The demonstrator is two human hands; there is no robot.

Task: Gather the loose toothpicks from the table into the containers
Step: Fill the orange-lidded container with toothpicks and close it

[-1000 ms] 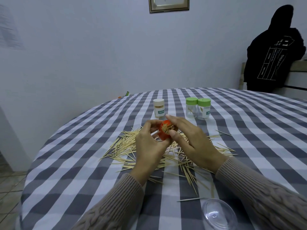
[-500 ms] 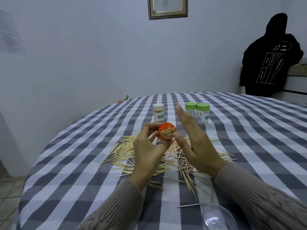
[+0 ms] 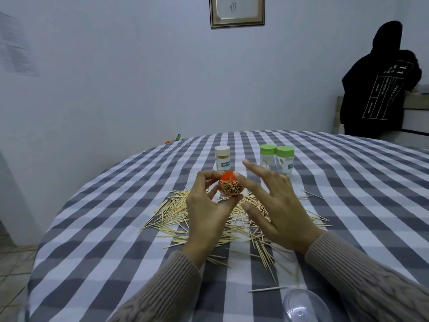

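Three lidded jars (image 3: 276, 160) (two green-capped, one white) stand behind scattered toothpicks (image 3: 176, 213) as the left hand (image 3: 210, 210) grips a toothpick-packed orange container (image 3: 231, 186), the right hand (image 3: 279, 205) spread open.

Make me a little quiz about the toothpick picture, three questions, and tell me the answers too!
1. True or false: the left hand holds the orange container.
2. How many green-lidded jars stand on the table?
3. Where are most loose toothpicks? A) on the tablecloth under the hands B) on the floor C) inside the clear lid

Key: 1 true; 2 two; 3 A. Bonus look: the right hand has straight fingers and holds nothing.
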